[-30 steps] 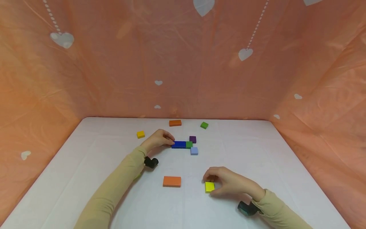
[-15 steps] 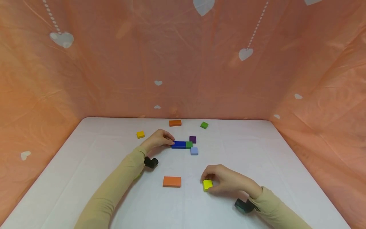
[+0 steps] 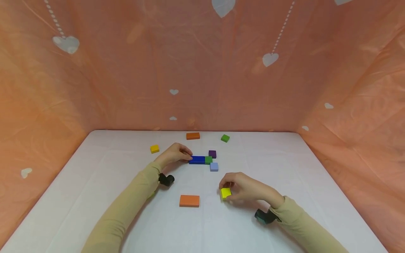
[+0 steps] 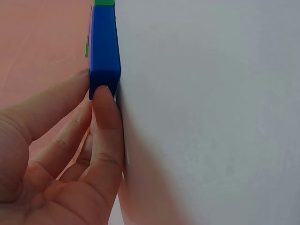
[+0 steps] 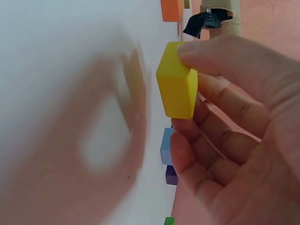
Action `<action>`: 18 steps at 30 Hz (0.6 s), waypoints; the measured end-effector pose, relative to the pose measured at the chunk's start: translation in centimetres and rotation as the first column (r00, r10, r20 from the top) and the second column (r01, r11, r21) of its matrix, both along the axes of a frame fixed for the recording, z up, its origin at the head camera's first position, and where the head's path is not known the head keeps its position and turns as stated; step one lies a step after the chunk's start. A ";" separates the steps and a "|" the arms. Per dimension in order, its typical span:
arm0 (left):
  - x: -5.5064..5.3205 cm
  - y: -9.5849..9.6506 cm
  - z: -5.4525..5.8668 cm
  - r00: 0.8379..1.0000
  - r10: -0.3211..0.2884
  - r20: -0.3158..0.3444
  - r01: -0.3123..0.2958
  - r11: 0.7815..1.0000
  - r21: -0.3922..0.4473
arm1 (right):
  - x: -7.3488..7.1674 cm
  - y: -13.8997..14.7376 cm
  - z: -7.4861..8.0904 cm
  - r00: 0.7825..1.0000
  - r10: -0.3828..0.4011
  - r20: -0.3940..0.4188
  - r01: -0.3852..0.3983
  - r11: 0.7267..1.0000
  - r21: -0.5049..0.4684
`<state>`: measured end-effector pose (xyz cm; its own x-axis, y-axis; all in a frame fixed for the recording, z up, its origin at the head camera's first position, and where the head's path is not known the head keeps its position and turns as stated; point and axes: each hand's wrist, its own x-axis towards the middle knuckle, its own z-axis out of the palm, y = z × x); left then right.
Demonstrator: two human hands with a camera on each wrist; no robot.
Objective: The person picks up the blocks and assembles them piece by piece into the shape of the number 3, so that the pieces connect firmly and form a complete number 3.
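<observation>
Head view: two hands and ten blocks, namely two orange blocks [image 3: 189, 201], two green blocks [image 3: 225, 138], one amber block [image 3: 154, 149], one purple block [image 3: 212, 154], one pale blue block [image 3: 214, 167], one blue block [image 3: 197, 160], one bright yellow block [image 3: 226, 193] and one lime block [image 3: 152, 194] (mostly hidden by the left sleeve [image 3: 133, 193]).
Bright yellow block: at the right hand's fingertips, near the closer orange one.
Blue block: at the left hand's fingertips, its right end against a green one.
Right hand [image 3: 248, 188]: narrow, pinching the bright yellow block.
Left hand [image 3: 173, 153]: fingers bent, touching the blue block's left end (whether gripping, I cannot tell).
</observation>
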<state>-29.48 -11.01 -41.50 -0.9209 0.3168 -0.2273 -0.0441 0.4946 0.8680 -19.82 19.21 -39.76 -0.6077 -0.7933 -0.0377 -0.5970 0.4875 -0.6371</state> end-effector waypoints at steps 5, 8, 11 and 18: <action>0.0 0.0 0.0 1.000 -0.005 -0.005 0.005 1.000 0.004 | -0.8 -0.5 0.1 0.999 0.026 -0.031 -0.027 0.999 -0.020; 0.0 0.0 0.0 1.000 -0.012 -0.010 0.012 1.000 0.006 | -1.3 -0.9 0.3 0.998 0.039 -0.048 -0.040 0.999 -0.028; 0.0 0.0 0.0 1.000 -0.016 -0.008 0.016 1.000 0.014 | -1.7 -1.2 0.5 0.998 0.035 -0.049 -0.037 0.999 -0.027; 0.0 0.0 0.0 1.000 -0.009 0.010 0.009 1.000 0.017 | -2.7 -2.0 0.6 0.998 0.015 -0.055 -0.016 1.000 -0.021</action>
